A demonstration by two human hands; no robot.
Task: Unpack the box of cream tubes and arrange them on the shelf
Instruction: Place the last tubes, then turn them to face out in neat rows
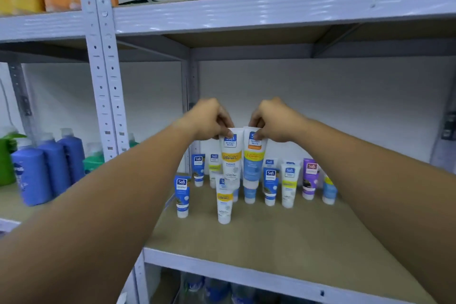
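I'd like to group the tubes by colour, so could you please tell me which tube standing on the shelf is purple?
The purple tube, standing cap down near the right end of the group; the other tubes are white, blue or yellow.

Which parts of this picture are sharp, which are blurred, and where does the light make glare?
Head view: the two white cream tubes pinched at their top ends are fairly sharp, their large print readable; the purple tube and blue bottles are softer; streaky glare lies on the grey metal shelf edge; the wide lens bends the grey upright post and stretches both forearms.
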